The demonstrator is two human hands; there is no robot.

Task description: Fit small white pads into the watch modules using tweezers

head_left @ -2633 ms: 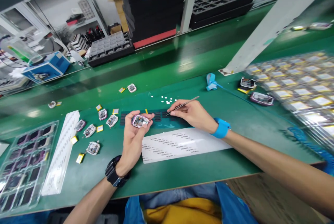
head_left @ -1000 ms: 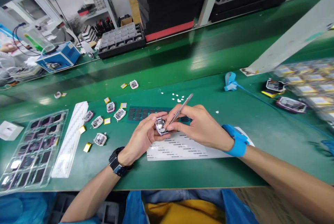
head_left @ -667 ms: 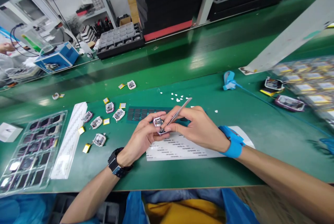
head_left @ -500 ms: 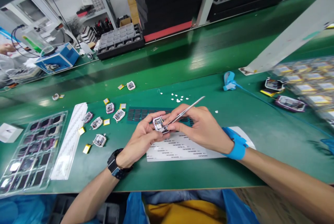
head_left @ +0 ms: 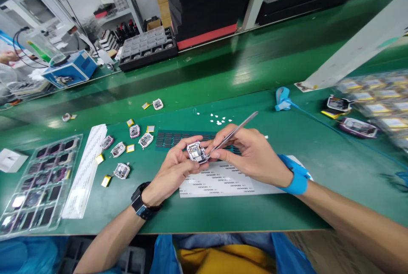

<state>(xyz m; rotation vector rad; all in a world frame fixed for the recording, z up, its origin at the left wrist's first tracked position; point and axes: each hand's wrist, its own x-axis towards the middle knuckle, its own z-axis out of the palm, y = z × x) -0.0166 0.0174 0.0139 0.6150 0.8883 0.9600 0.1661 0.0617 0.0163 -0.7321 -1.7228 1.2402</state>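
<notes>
My left hand [head_left: 174, 167] holds a small square device casing [head_left: 196, 152] with its open inside facing up, above the green bench. My right hand [head_left: 251, 155] grips metal tweezers [head_left: 234, 132], whose tips rest at the right edge of the casing. A white label sheet [head_left: 223, 179] lies flat under both hands. A dark sheet of small black pads [head_left: 174, 138] lies just behind them. A blue wrist strap [head_left: 298, 176] circles my right wrist, and a black watch [head_left: 142, 201] is on my left.
Several similar casings with yellow batteries [head_left: 123, 149] are scattered at the left, beside a white strip [head_left: 86, 167] and a clear tray of parts [head_left: 35, 184]. More casings [head_left: 355, 127] and blurred trays [head_left: 379, 95] are at the right. Black trays [head_left: 146, 48] line the far shelf.
My right hand left the black pad sheet and brought the tweezers to the casing. My left hand lowered the casing over the label sheet. The tweezers' back end has since swung to the right.
</notes>
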